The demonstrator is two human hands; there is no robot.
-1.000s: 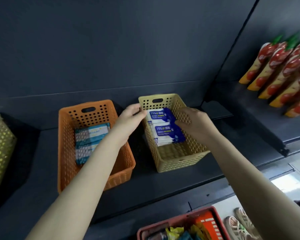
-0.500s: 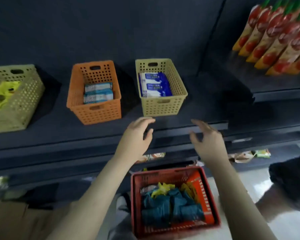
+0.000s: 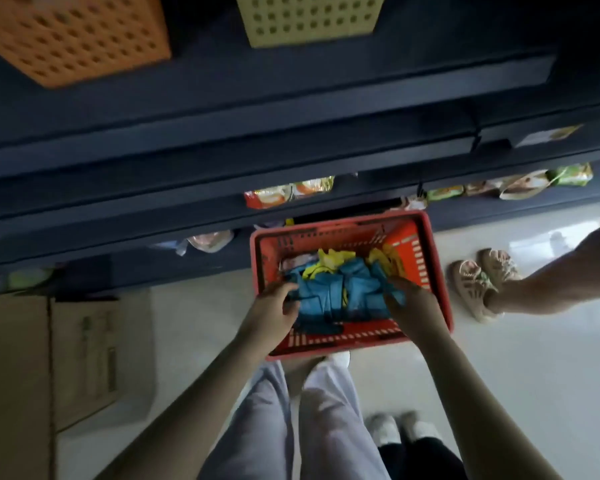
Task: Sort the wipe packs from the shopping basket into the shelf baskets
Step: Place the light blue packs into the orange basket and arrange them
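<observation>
The red shopping basket (image 3: 340, 223) sits on the floor in front of my legs. It holds a heap of blue wipe packs (image 3: 340, 296) with some yellow packs (image 3: 329, 259) behind them. My left hand (image 3: 274, 308) is inside the basket at the heap's left side, fingers curled on a blue pack. My right hand (image 3: 411, 306) presses in from the right side, fingers curled over another blue pack. Up on the shelf, only the front walls of the orange shelf basket (image 3: 66, 36) and the yellow shelf basket (image 3: 309, 19) show; their contents are hidden.
Dark shelf edges (image 3: 222, 147) overhang the space above the shopping basket, with snack packets (image 3: 288, 194) on a lower shelf. A cardboard box (image 3: 21, 375) stands at the left. Another person's sandalled feet (image 3: 482, 278) are on the floor to the right.
My view has tipped down from the shelf baskets to the floor. Both hands have dropped from the shelf edge into the red basket and closed on the blue packs.
</observation>
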